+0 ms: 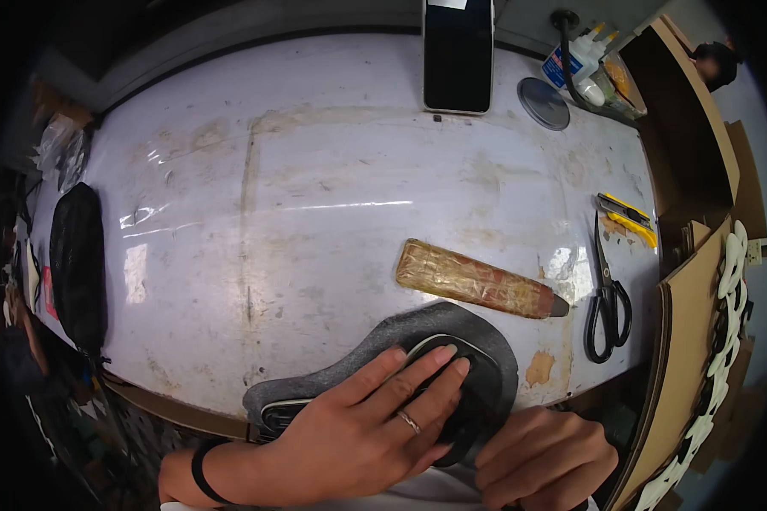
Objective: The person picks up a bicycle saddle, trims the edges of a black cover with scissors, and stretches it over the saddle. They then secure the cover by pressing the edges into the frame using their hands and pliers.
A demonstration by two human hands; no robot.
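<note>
A dark grey curved piece (375, 336) lies at the near edge of the table, with a black inner shape (477, 375) outlined by a thin pale line. My left hand (375, 426) rests on that black shape, palm down, fingers stretched out and pressing flat. Beside the piece's right end is my right hand (545, 456), its fingers curled in. Whatever those fingers may grip is hidden from this view. Just beyond the piece lies a tape-wrapped tool (477, 279), brownish, with a dark tip pointing right.
Black scissors (607, 311) and a yellow utility knife (626, 217) lie on the right. Farther back are a phone (458, 60), a round grey lid (544, 104) and glue bottles (575, 60). Cardboard (682, 341) borders the right side; a black bundle (77, 268) lies left.
</note>
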